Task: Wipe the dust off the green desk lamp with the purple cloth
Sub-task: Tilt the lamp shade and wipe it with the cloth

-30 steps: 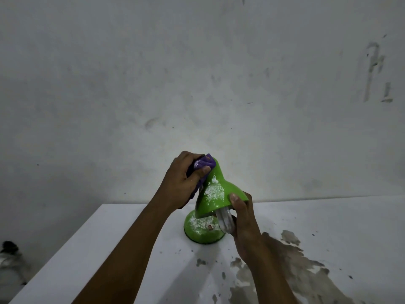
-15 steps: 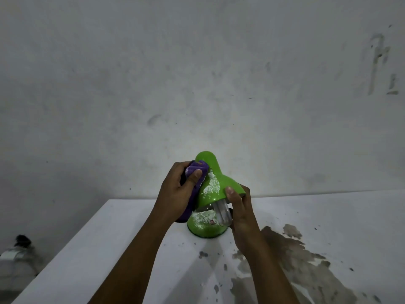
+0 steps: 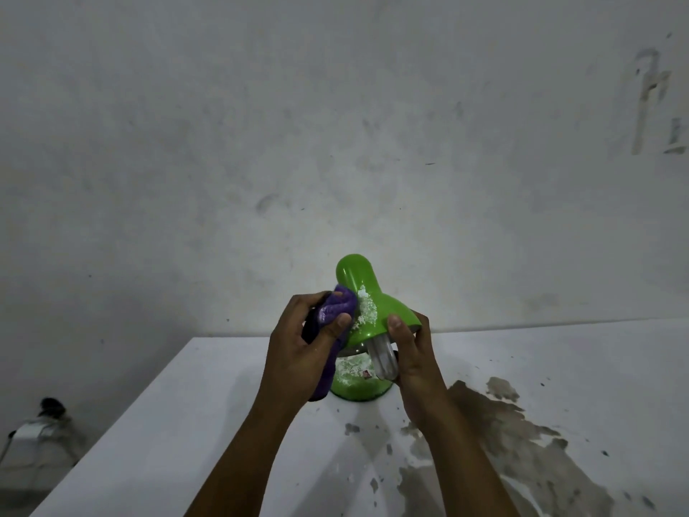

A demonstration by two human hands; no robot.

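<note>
Against a bare grey wall, on the stained white table (image 3: 559, 367), we steady the green desk lamp (image 3: 367, 311) with our right hand (image 3: 412, 352) curled on its shade rim. Our left hand (image 3: 298, 348) grips the bunched purple cloth (image 3: 337, 311) against the dusty shade; next comes sweeping across the white patch.

Dim, grainy wide-angle view, brightest mid-frame, dark corners, edges bowed and soft.
</note>
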